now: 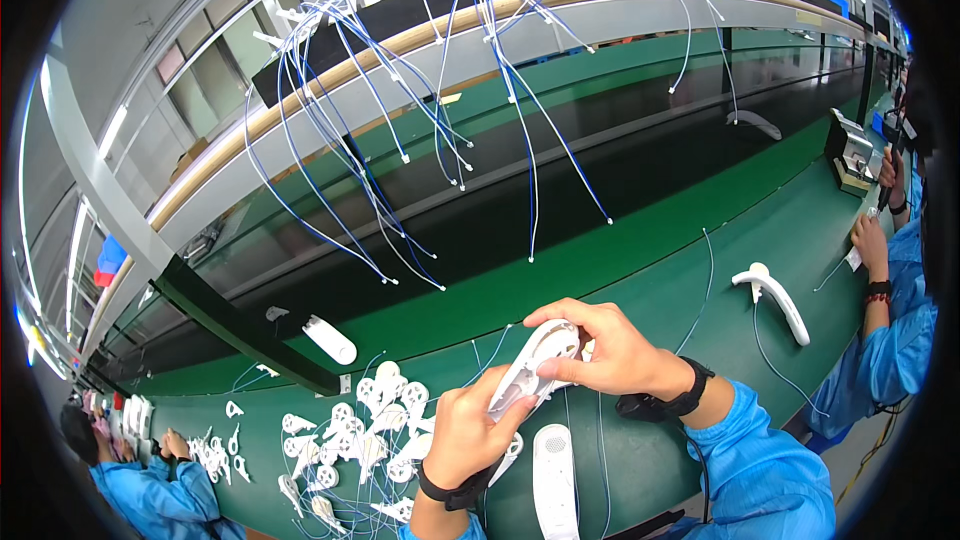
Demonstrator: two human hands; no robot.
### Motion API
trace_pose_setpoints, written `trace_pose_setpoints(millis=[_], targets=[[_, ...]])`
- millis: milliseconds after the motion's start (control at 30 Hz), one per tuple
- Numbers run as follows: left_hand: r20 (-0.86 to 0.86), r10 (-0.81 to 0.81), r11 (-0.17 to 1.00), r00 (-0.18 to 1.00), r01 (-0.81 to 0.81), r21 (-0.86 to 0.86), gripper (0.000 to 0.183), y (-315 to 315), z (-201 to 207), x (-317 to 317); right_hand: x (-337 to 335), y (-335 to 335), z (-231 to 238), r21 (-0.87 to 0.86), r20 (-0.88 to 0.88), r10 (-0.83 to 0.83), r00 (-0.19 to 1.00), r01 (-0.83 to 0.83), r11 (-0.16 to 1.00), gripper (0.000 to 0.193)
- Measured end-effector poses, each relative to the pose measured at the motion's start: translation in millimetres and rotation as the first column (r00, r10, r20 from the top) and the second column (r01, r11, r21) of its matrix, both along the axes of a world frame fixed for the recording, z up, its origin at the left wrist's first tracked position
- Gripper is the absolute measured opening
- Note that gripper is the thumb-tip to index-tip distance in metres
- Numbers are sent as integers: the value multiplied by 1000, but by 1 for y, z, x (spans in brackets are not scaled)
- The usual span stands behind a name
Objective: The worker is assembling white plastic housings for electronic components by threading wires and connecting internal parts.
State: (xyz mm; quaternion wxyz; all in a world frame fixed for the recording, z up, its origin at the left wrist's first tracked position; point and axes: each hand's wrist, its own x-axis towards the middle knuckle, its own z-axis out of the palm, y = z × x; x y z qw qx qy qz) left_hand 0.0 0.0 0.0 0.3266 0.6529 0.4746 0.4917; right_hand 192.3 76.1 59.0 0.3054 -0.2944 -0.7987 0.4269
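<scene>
Between my two hands is a white plastic housing (519, 377), tilted, with a rounded end at the upper right and its hollow inner side partly showing. My left hand (463, 437) grips its lower end, thumb pressed on the inside. Around the rounded end close the fingers of my right hand (618, 348), its thumb at the inner edge. My fingers hide part of the housing. Just below lies a long white shell (554, 480) with a dotted patch. Left of my left hand spreads a pile of white wired parts (372, 430).
Blue and white cables (485, 35) hang from a padded rail above the green bench (650, 430). A white shell (328, 340) lies by a dark post (250, 330). To the right sits a curved white handle (785, 308) with a wire. Co-workers (890, 310) sit at both sides.
</scene>
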Motion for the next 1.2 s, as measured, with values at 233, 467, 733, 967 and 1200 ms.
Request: trace_pose_setpoints(millis=[233, 467, 733, 967, 1200], targets=[[-108, 42, 994, 993, -31, 102, 29, 2, -2, 3, 1, 0, 4, -18, -21, 37, 999, -37, 999, 32], [-108, 41, 998, 993, -37, 43, 24, -3, 5, 0, -3, 0, 6, -3, -33, 79, 996, -79, 997, 32], [-97, 62, 994, 993, -53, 94, 29, -1, -3, 2, -5, 0, -1, 114, -58, 76, 995, -69, 991, 30], [-65, 105, 987, 992, -96, 132, 28, 2, -11, 6, -13, -9, -9, 226, 45, 38, 998, -48, 973, 32], [-43, 75, 984, 996, -67, 164, 27, 1, -6, 7, -4, -5, -5, 382, 241, -67, 968, -31, 924, 33]])
